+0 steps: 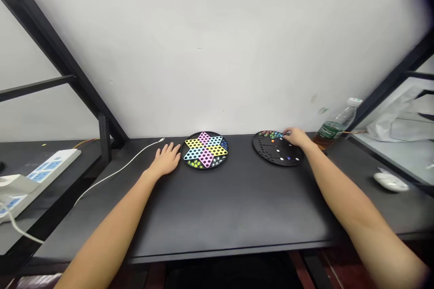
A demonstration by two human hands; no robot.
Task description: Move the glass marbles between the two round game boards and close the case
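Note:
My left hand (167,159) lies flat on the dark table, fingers spread, just left of a round Chinese checkers board (205,150). That board has a pink, yellow and blue star, with green, clear and blue marbles sitting around it. At the far rim of a round black board with holes (267,150), my right hand (294,137) has its fingertips pinched together beside several light blue marbles (278,135). Whatever those fingertips hold is hidden. Red and green marbles line the same rim, while a few white, orange and blue ones lie scattered on the board.
A tilted bottle with a green label (330,130) stands behind my right forearm. Farther right lies a white mouse (391,181). A white cable (118,171) crosses the table's left side, near a white power strip (50,167). A pale wall (217,54) rises behind.

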